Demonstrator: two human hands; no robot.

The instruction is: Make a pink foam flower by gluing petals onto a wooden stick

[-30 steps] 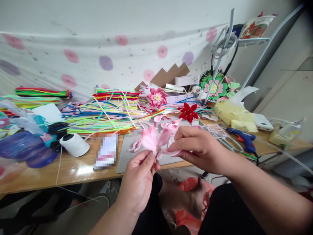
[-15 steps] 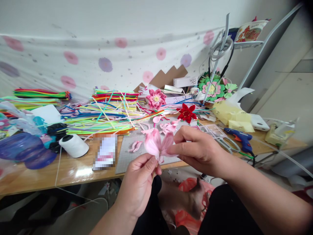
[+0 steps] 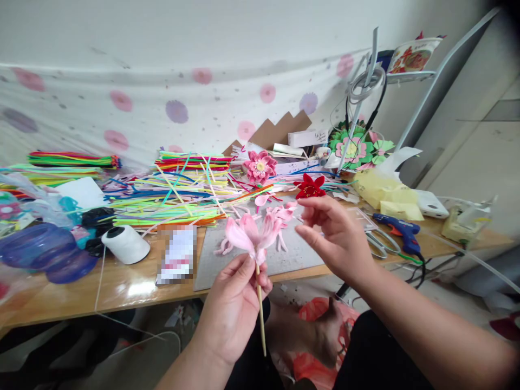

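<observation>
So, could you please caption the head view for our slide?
Left hand holding a pink flower on a stick, right hand nearby.

A long, glossy, light-brown wooden table (image 3: 134, 295), thickly laid.
Directly on it lie a flat grey rectangular mat (image 3: 298, 261) reaching the front, a white cone-shaped spool (image 3: 128, 246), long heaps of fuzzy, thin, multicoloured stems (image 3: 162, 216) toward the back, a rounded, translucent blue-purple plastic object (image 3: 44, 252) near the spool, and a blue plastic glue gun (image 3: 402, 226).

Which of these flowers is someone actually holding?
The pale pink flower on the thin stick, pinched in the left hand; the red flower and the deeper pink flower sit farther back, unheld.
</observation>
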